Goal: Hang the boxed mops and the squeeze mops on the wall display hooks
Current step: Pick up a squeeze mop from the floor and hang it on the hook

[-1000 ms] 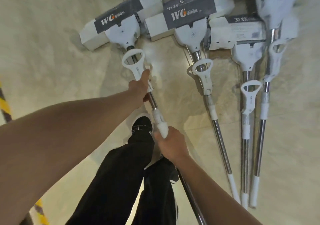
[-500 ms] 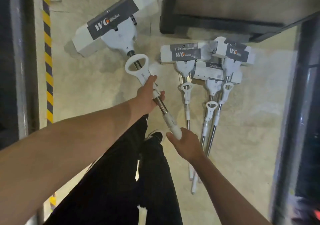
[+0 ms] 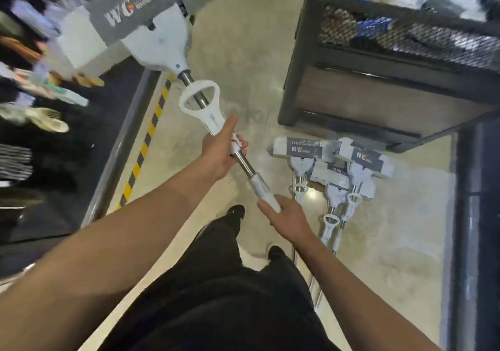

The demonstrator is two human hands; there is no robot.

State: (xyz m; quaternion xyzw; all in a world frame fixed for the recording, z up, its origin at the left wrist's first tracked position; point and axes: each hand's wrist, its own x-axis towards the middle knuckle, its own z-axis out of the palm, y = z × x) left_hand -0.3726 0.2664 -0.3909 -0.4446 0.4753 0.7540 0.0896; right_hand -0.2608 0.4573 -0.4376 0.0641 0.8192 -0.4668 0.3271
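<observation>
I hold one mop (image 3: 173,61) with both hands, lifted off the floor (image 3: 243,39) and tilted, its boxed head up toward the top left. My left hand (image 3: 220,151) is stretched forward and closed around the metal pole just below the white squeeze handle (image 3: 201,107). My right hand (image 3: 288,215) is lower and nearer to me, fingers wrapped on the white grip of the same pole. Three other mops (image 3: 332,166) lie on the floor to the right, heads touching each other, just beside the foot of a dark shelf (image 3: 378,85). On the left is a dark display with blurred goods (image 3: 40,101), and a yellow-black stripe (image 3: 146,145) runs along its base. My black trousers (image 3: 216,296) and shoes are below the hands
</observation>
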